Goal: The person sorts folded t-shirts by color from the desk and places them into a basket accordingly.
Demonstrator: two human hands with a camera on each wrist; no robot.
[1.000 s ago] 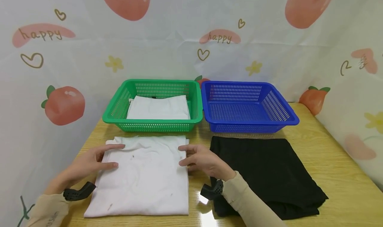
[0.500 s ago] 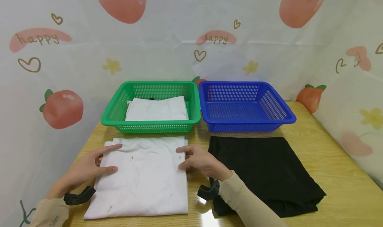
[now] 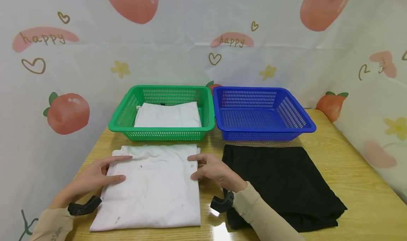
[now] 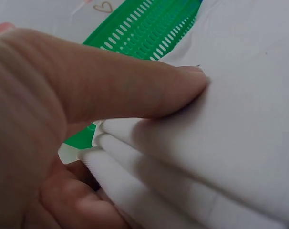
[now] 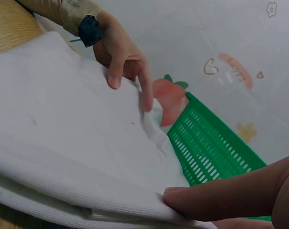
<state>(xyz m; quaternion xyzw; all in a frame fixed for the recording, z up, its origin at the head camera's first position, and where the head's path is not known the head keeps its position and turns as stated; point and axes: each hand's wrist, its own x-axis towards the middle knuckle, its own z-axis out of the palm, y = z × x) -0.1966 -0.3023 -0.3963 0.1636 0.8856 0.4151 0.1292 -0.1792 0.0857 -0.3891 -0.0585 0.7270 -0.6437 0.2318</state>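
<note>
A folded white garment (image 3: 152, 195), with a few small dark spots, lies flat on the table at the left of the head view. My left hand (image 3: 92, 177) grips its left side, thumb and index finger on top. In the left wrist view the thumb (image 4: 149, 86) presses the upper layer while curled fingers (image 4: 82, 200) sit against the stacked folds. Opposite, my right hand (image 3: 217, 172) holds the right side. Its thumb (image 5: 206, 195) rests on the folded edge in the right wrist view, and its other fingers are mostly hidden lower down.
Behind the garment stands a green basket (image 3: 162, 129) with a folded white cloth (image 3: 168, 115) inside. A blue basket (image 3: 264, 130) sits beside it with its bottom showing. A folded black cloth (image 3: 279, 181) lies on the wooden table (image 3: 359, 184), partly under the right forearm.
The head view shifts slightly. Both hands stay at the sides of the white garment, with no clear movement of the garment.
</note>
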